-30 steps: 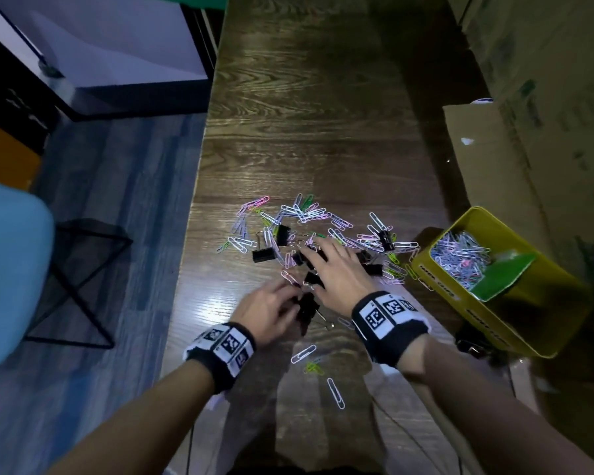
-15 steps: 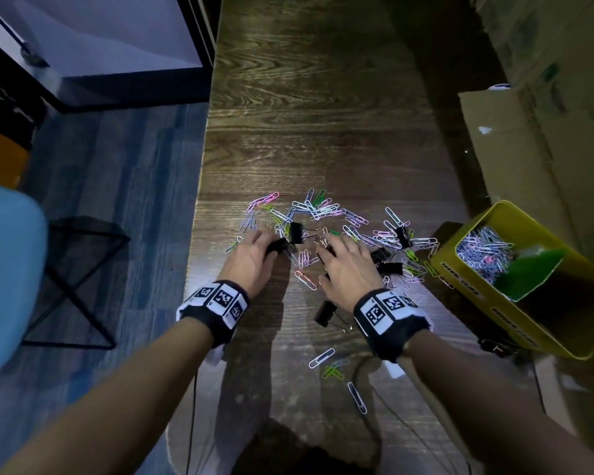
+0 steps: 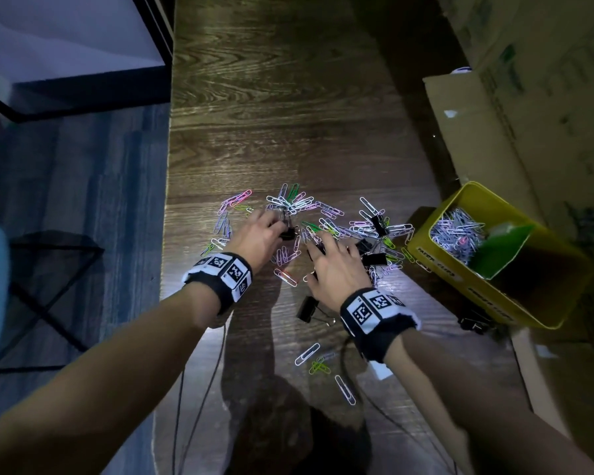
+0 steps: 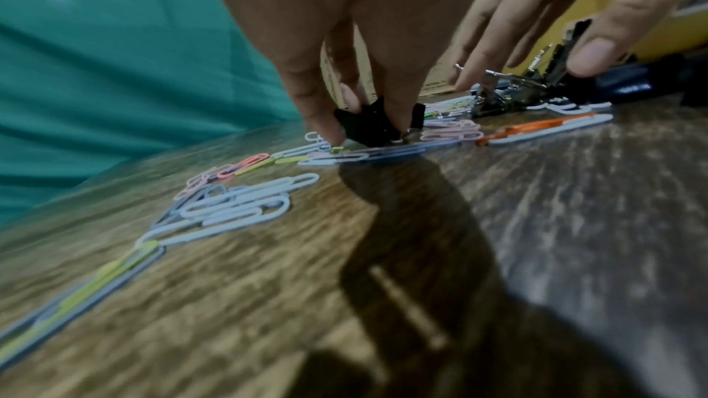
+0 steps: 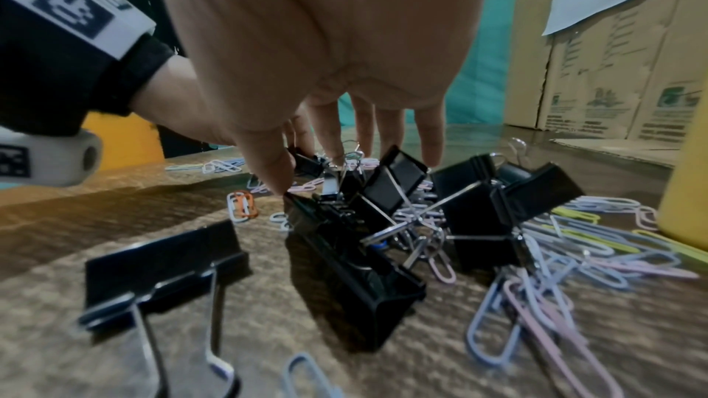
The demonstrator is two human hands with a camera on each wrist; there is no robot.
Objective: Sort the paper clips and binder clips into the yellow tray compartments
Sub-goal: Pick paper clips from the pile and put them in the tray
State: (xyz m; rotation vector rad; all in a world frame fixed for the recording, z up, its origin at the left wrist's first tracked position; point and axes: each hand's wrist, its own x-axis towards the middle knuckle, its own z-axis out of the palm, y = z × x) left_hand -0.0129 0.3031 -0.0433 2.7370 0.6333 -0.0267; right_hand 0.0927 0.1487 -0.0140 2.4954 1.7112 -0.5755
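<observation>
Head view. Table (image 3: 288,97): loose pile of paper clips (image 3: 299,204) and black binder clips (image 3: 374,259), just left of the yellow tray (image 3: 460,279). The tray's far compartment already holds paper clips; the near one is dark and looks empty. Left hand (image 3: 258,234) has come forward from the near edge of the pile to its far side within the last second, and now has fingertips on a small binder clip (image 3: 287,233). Right hand (image 3: 336,265) has stayed over the pile's middle, fingers spread downward. One binder clip (image 3: 306,308) has stayed just behind that wrist. Reading: binder clips are being gathered, none yet binned.

Left wrist view. Shows what the head view hides: left hand (image 4: 345,41) pinches the small clip (image 4: 369,123) between thumb and fingers, the clip still touching the table. Right fingers (image 4: 597,53) rest on larger clips behind.

Right wrist view. Right hand (image 5: 325,56) extended, thumb tip touching a binder clip (image 5: 345,253); fingers reach into a cluster (image 5: 479,202) with tangled wire handles. No closed hold visible, though blur makes this uncertain. Tray wall (image 5: 686,192) at right edge.
</observation>
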